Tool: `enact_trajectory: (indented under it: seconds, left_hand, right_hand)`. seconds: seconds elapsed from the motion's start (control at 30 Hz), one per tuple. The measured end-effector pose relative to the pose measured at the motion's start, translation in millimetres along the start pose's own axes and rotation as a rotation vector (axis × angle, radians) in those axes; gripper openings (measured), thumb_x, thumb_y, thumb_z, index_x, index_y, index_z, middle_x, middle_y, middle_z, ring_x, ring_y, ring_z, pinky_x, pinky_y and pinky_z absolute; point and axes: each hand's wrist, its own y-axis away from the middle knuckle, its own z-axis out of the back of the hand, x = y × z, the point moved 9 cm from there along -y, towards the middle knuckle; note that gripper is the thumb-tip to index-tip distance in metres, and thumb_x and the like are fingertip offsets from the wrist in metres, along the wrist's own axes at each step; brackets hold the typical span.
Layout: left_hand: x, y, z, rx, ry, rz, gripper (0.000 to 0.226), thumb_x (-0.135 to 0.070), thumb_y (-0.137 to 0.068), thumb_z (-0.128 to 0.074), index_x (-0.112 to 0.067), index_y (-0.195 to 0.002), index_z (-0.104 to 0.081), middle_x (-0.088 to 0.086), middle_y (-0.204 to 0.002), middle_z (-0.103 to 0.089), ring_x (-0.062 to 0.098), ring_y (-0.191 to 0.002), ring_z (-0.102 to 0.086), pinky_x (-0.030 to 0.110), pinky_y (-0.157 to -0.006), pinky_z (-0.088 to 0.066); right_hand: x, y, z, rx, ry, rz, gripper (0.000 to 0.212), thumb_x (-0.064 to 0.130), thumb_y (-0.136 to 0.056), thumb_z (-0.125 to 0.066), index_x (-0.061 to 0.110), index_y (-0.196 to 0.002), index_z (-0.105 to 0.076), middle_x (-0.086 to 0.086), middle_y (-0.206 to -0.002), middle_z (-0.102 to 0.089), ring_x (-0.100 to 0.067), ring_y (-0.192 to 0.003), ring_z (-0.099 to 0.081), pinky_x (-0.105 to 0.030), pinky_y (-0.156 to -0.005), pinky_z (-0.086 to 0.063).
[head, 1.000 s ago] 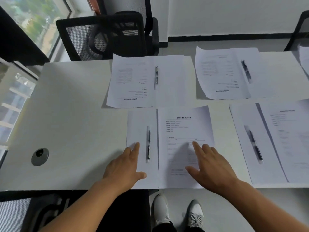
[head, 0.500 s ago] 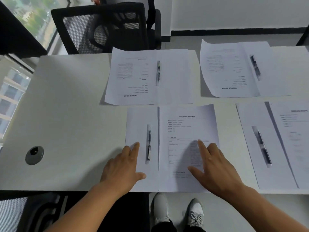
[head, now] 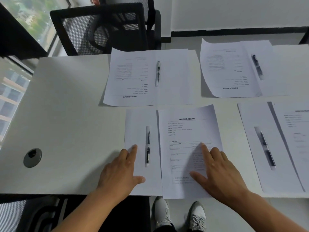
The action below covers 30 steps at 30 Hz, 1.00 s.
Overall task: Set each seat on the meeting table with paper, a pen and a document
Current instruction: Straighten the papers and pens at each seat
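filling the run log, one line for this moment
left hand flat on blank paper | right hand flat on document | pen between

Both forearms were bare, with no sleeves showing. The left hand (head: 119, 174) and right hand (head: 220, 174) wore nothing. White lace-up sneakers (head: 179, 215) and dark trousers (head: 164, 229) showed below.

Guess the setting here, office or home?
Likely an office meeting room: a long white table with a cable grommet, a black mesh chair pulled up to it, and matching sets of paper, pen and printed document at each seat.
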Motion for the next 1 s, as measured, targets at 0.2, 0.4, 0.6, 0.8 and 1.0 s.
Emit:
enact_trajectory:
  seconds: [0.2, 0.4, 0.6, 0.8, 1.0]
  left_hand:
    - [1, 0, -1, 0.006, -0.005, 0.002, 0.112, -0.066, -0.096, -0.066, -0.031, -0.172, 0.008, -0.006, -0.163, -0.03, 0.019, -0.145, -0.047, 0.036, -0.107, -0.05]
    - [4, 3, -3, 0.016, -0.014, 0.005, 0.113, -0.066, -0.096, -0.066, -0.03, -0.172, 0.009, -0.005, -0.162, -0.032, 0.02, -0.144, -0.048, 0.036, -0.108, -0.05]
    - [5, 3, -5, 0.026, -0.014, 0.01, 0.113, -0.065, -0.096, -0.067, -0.029, -0.172, 0.01, -0.004, -0.163, -0.03, 0.02, -0.144, -0.048, 0.037, -0.108, -0.051]
    - [4, -2, -4, 0.034, -0.018, 0.015, 0.114, -0.065, -0.095, -0.068, -0.03, -0.172, 0.009, -0.004, -0.163, -0.031, 0.02, -0.145, -0.048, 0.038, -0.108, -0.05]
    - [4, -3, -4, 0.026, -0.015, 0.024, 0.114, -0.064, -0.095, -0.069, -0.03, -0.172, 0.007, -0.005, -0.165, -0.029, 0.02, -0.147, -0.047, 0.038, -0.109, -0.049]
  right_hand:
    - [-2, 2, 0, -0.01, -0.013, -0.002, 0.104, 0.08, -0.092, -0.043, 0.021, -0.168, -0.003, 0.005, -0.132, -0.042, -0.018, -0.119, -0.046, -0.029, -0.099, -0.05]
    - [-7, 5, 0, -0.005, -0.019, -0.001, 0.104, 0.081, -0.093, -0.042, 0.021, -0.167, 0.0, 0.007, -0.132, -0.04, -0.016, -0.119, -0.045, -0.028, -0.099, -0.051]
    - [-9, 6, 0, -0.002, -0.017, -0.011, 0.103, 0.079, -0.093, -0.044, 0.022, -0.167, -0.002, 0.005, -0.132, -0.042, -0.018, -0.12, -0.046, -0.029, -0.1, -0.05]
    - [-9, 0, 0, -0.004, -0.014, -0.021, 0.105, 0.079, -0.091, -0.045, 0.019, -0.168, -0.006, 0.003, -0.136, -0.043, -0.021, -0.124, -0.047, -0.032, -0.101, -0.05]
    - [-8, -4, 2, -0.007, -0.021, -0.022, 0.103, 0.078, -0.092, -0.046, 0.02, -0.166, -0.004, 0.002, -0.137, -0.042, -0.02, -0.124, -0.047, -0.033, -0.102, -0.051]
